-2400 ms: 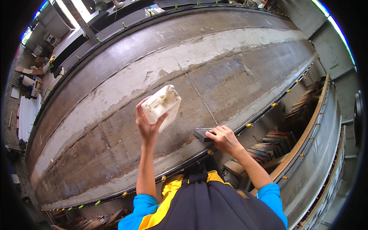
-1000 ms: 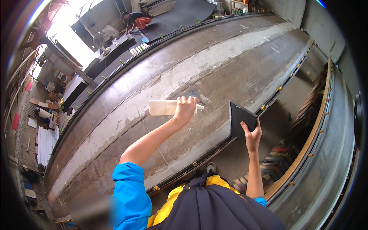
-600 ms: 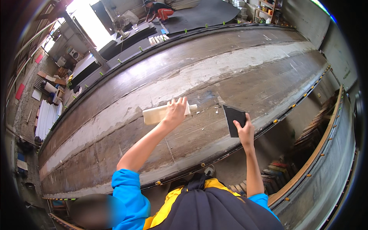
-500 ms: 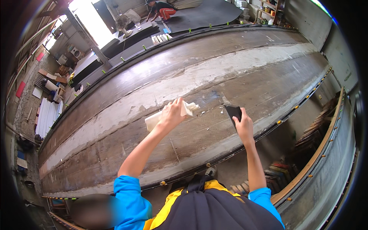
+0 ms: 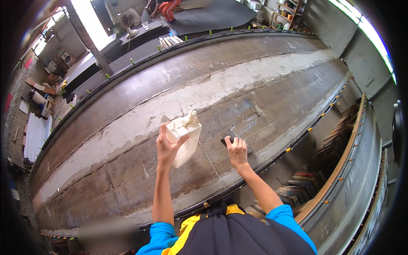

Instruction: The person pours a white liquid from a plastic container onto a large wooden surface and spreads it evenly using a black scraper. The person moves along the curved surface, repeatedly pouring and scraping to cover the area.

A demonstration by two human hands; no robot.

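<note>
A: Straight to the hands, and the left hand (image 5: pixel 167 147) has its thumb and fingers clamped round the upper part of a pale jug (image 5: pixel 188 146), the spout end up!

B: Just to the right of it, the right hand (image 5: pixel 238 150) grips a black flat piece (image 5: pixel 230 133), fingers bent over it. Where's all this happening?

A: Over the near half of a long brown tabletop (image 5: pixel 114 178). Whether the jug's base or the flat piece actually touches it, I can't tell from up here.

B: Look past the jug: a broad whitish band (image 5: pixel 246 74) sweeps along the tabletop from near left to far right. And the edges?

A: Yellow clips (image 5: pixel 310 129) on the near right side, green clips (image 5: pixel 160 48) along the far one!

B: Farther right, a wooden rim (image 5: pixel 335 173) curves past stacked blocks (image 5: pixel 299 185).

A: Over on the far side, a person (image 5: pixel 168 9) in red trousers is beside a dark sheet (image 5: pixel 212 19), with a fan (image 5: pixel 128 20) to the left.
</note>
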